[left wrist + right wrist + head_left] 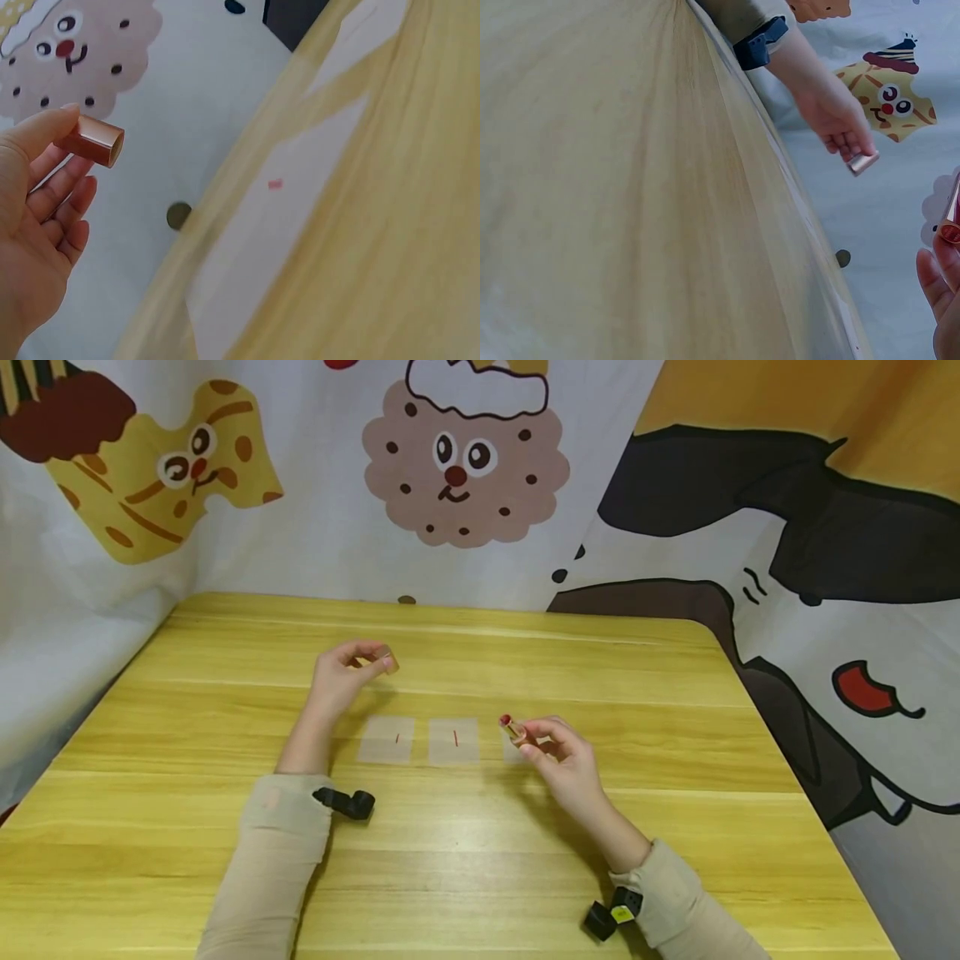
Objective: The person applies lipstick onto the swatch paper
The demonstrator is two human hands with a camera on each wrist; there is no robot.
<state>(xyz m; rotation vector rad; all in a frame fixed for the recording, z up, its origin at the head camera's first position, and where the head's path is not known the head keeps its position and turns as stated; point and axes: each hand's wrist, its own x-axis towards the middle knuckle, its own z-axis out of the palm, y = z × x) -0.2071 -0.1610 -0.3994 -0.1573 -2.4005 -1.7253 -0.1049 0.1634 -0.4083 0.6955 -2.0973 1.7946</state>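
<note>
My left hand point(341, 678) pinches a shiny copper-coloured lipstick cap point(94, 141) between thumb and fingers, above the table left of centre. The cap's hollow end shows in the left wrist view. On the other side, my right hand point(567, 762) holds an uncapped lipstick point(514, 731), its red tip pointing up and to the left. Below lie pale paper squares in a row. The left square point(375, 743) and the middle square point(442, 747) each bear a short red stroke. The right square point(512, 752) is mostly covered by the right hand and lipstick.
The wood-grain table point(450, 868) stretches under both arms. Behind it hangs a white curtain point(315, 543) with cartoon food and animal prints. A black camera mount point(348, 803) sits at the left wrist, another camera mount point(613, 914) at the right.
</note>
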